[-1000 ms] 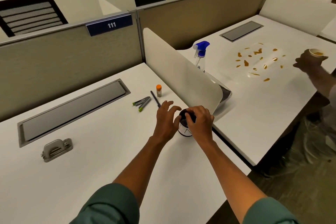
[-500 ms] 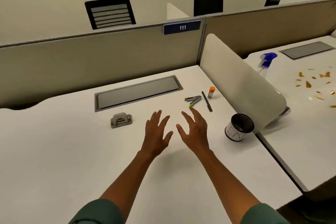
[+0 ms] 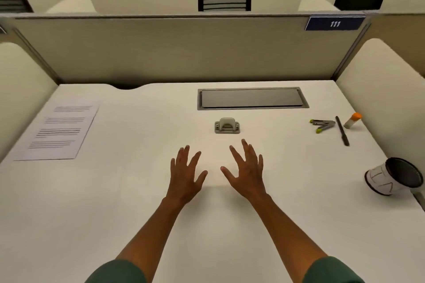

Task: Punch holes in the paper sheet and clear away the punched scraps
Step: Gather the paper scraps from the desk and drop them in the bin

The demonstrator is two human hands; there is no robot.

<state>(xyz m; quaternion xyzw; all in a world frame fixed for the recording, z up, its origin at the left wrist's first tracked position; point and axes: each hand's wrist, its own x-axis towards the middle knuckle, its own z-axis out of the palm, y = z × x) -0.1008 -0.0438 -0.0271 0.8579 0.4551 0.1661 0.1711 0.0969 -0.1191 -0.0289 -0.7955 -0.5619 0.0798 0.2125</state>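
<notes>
Both your hands are empty, fingers spread: left hand (image 3: 185, 173) and right hand (image 3: 247, 171) hover over the desk (image 3: 138, 190), just short of the hole punch (image 3: 227, 125). The paper sheet (image 3: 58, 132) lies flat far left, well apart from them. The cup (image 3: 394, 176) sits at the right edge.

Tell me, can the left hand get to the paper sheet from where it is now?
Probably yes. The left hand is open and holds nothing, and the paper sheet lies flat at the desk's far left with only bare surface between them, though it's a sideways stretch.
</notes>
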